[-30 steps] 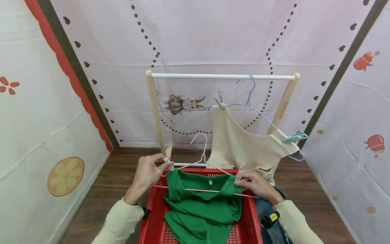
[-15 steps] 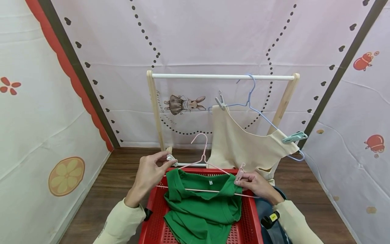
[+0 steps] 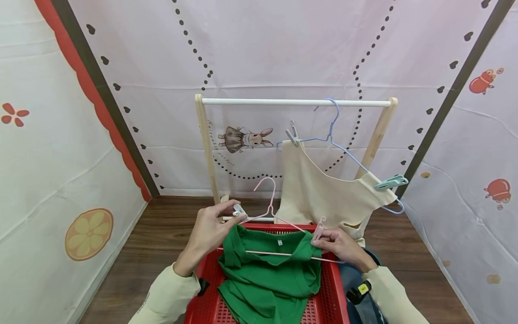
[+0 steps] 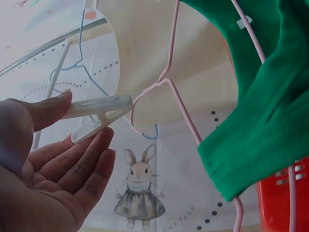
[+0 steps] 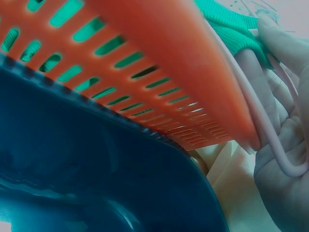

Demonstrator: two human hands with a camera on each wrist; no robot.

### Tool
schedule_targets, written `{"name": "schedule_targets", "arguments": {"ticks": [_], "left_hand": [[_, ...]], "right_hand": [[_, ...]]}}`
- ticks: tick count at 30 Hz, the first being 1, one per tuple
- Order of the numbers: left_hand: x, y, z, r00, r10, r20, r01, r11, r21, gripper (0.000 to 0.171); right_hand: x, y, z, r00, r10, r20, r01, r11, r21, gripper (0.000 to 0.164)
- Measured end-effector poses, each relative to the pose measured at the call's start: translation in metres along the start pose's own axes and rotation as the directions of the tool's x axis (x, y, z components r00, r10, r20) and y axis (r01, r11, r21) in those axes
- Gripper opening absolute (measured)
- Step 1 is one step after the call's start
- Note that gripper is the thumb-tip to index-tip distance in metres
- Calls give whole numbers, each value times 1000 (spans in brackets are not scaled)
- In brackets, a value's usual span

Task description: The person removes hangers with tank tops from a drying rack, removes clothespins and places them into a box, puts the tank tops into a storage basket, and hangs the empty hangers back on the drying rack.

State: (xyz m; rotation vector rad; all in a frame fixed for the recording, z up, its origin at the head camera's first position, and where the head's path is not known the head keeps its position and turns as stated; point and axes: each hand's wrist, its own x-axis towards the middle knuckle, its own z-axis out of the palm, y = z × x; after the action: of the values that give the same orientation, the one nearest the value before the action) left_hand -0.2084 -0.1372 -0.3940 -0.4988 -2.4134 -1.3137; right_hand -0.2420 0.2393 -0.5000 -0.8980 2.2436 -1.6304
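My left hand [image 3: 208, 229] pinches a white clothespin [image 3: 239, 210] between thumb and fingers, just above the left shoulder of a green tank top [image 3: 271, 279]. The clothespin's tip [image 4: 126, 101] overlaps the hook of the pink hanger [image 4: 186, 116] in the left wrist view. That hanger runs through the top's shoulders, its hook [image 3: 272, 191] standing up over the neckline. My right hand [image 3: 341, 246] pinches the top's right shoulder on the hanger. A pink clothespin [image 3: 318, 230] stands at those fingertips. In the right wrist view, thumb and fingers lie around the green cloth [image 5: 236, 34].
Under the top stands a red basket [image 3: 337, 292], with a dark blue tub [image 5: 96, 140] beside it on the right. Behind, a rack [image 3: 263, 101] bears a blue hanger [image 3: 331, 128] with a beige top [image 3: 319, 184], held by grey [image 3: 293, 135] and teal [image 3: 391, 182] clothespins.
My left hand has moved right with the white clothespin, from the top's left shoulder towards the hanger's hook, and the clothespin has turned. My right hand stays at the right shoulder.
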Motion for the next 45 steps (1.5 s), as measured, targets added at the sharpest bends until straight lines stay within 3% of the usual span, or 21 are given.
{"name": "schedule_targets", "arguments": {"ticks": [4,10,20,33,39,45], "left_hand": [[0,3,6,1000,1,17,-1,1000,6,29],[-1,6,15,999,-21,38,24,997,-74,34],[-2,16,24,995,26,97,-18,996,-88,39],[-3,31,43,977,48,207,-2,977,-215,37],[-4,39,50,970,22,240,28,979,-201,40],[-6,47,60,961,40,273,7,986,-168,38]], "right_hand": [[0,-1,0,1000,4,1,-4,1000,-4,15],[0,0,0,1000,5,0,-5,1000,-13,14],[1,1,0,1000,4,-7,-4,999,-37,13],[2,2,-1,1000,-4,-5,3,999,-33,14],[1,3,0,1000,-9,4,9,1000,-15,17],[1,2,0,1000,0,-3,0,1000,-15,15]]}}
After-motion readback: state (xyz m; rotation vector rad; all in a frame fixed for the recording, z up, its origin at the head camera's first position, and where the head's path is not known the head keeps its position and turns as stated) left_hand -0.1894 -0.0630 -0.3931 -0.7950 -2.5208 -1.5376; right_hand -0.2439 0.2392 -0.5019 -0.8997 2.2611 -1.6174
